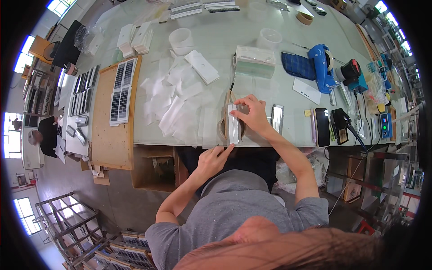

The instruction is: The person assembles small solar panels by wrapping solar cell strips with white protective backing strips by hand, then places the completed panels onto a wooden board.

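Observation:
In front of me, near the table's front edge, lies a narrow silver-and-white strip (232,128), lengthwise away from me. Part of a brown ring, like a tape roll (222,128), shows under and beside it. My right hand (254,113) has thumb and index finger closed at the strip's far end. From the near side, my left hand (213,161) reaches in with its index finger stretched out, the tip touching the strip's near end; its thumb is hidden. A second, similar silver strip (277,118) lies just right of my right hand.
Left of the strip spreads a pile of white paper pieces (173,101), with a stack of white cards (201,66) behind. A clear-sided box (254,62) stands ahead. To the right are a blue tape dispenser (322,67), a phone (321,127) and cables. A wooden board (102,130) carries dark gridded panels (122,92).

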Demonstrator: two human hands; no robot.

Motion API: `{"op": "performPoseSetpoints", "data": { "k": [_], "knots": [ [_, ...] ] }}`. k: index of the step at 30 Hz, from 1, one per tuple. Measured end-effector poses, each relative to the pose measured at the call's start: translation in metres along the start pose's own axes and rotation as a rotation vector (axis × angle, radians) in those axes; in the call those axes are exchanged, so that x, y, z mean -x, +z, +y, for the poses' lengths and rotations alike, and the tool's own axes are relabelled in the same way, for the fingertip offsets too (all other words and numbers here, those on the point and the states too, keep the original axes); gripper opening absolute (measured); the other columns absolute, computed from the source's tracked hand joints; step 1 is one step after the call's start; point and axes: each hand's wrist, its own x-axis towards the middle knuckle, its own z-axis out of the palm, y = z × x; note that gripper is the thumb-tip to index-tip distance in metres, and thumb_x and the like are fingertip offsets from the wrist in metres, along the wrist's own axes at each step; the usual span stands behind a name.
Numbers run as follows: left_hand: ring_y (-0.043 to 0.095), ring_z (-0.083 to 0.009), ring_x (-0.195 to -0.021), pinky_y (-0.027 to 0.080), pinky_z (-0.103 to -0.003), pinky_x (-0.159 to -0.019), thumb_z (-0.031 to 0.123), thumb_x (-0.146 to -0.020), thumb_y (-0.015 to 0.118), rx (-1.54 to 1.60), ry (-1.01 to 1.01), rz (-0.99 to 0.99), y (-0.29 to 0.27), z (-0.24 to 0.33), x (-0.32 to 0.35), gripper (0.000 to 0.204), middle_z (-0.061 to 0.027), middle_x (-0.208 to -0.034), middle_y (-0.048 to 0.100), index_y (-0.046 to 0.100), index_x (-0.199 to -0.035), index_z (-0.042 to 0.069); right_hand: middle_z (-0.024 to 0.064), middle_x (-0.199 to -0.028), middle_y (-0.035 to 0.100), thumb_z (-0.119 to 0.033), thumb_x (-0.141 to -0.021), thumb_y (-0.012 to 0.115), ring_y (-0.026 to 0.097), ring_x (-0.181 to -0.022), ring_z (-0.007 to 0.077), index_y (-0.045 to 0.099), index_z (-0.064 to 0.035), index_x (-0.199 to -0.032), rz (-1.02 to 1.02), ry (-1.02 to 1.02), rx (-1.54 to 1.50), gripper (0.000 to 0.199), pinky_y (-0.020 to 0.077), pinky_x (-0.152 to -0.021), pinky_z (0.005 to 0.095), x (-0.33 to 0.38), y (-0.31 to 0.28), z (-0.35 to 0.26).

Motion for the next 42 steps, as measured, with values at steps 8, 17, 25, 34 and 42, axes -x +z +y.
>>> {"op": "performPoseSetpoints", "data": {
  "k": [8,17,25,34,42],
  "knots": [
    [0.056,-0.0161,-0.063,0.049,-0.029,-0.057,0.006,-0.074,0.066,0.010,-0.010,0.008,0.002,0.000,0.002,0.052,-0.0028,-0.082,0.050,0.063,-0.126,0.012,-0.0027,-0.089,0.056,-0.033,-0.073,0.081,0.051,-0.080,0.0129,0.071,-0.0148,-0.095,0.000,-0.021,0.053,0.030,0.0255,-0.084,0.0351,0.001,-0.002,-0.005],
    [0.059,-0.0203,-0.067,0.050,-0.035,-0.059,0.010,-0.079,0.065,0.041,0.003,-0.027,-0.005,-0.015,-0.007,0.044,-0.0043,-0.092,0.057,0.065,-0.122,0.017,-0.0023,-0.091,0.056,-0.033,-0.073,0.079,0.053,-0.085,0.0131,0.069,-0.0172,-0.093,0.016,-0.029,0.046,0.027,0.0246,-0.082,0.0364,-0.002,0.002,-0.004],
    [0.064,-0.0312,-0.087,0.052,-0.042,-0.073,0.021,-0.085,0.069,0.073,-0.404,0.161,0.006,-0.142,-0.148,0.019,-0.0099,-0.120,0.054,0.063,-0.099,0.011,0.0002,-0.092,0.056,-0.035,-0.074,0.075,0.053,-0.092,0.0159,0.069,-0.0191,-0.082,-0.094,-0.070,0.100,0.019,0.0247,-0.081,0.0389,-0.008,-0.004,-0.006],
    [0.061,-0.0353,-0.096,0.051,-0.045,-0.081,0.025,-0.083,0.071,0.064,-0.469,-0.136,0.034,-0.203,-0.169,0.033,-0.0168,-0.123,0.047,0.055,-0.103,0.004,0.0009,-0.091,0.056,-0.036,-0.074,0.075,0.053,-0.090,0.0173,0.069,-0.0202,-0.078,-0.104,-0.050,0.109,0.017,0.0253,-0.081,0.0391,-0.007,-0.004,-0.003],
    [0.065,-0.0156,-0.073,0.051,-0.028,-0.066,0.025,-0.087,0.068,0.753,-0.956,0.295,0.007,-0.211,-0.176,0.028,-0.0097,-0.083,0.073,0.073,-0.099,0.000,0.0021,-0.086,0.059,-0.035,-0.075,0.075,0.055,-0.084,0.0170,0.070,-0.0199,-0.080,-0.065,-0.133,0.196,0.016,0.0304,-0.078,0.0375,-0.011,-0.003,-0.005]
  ]
}}
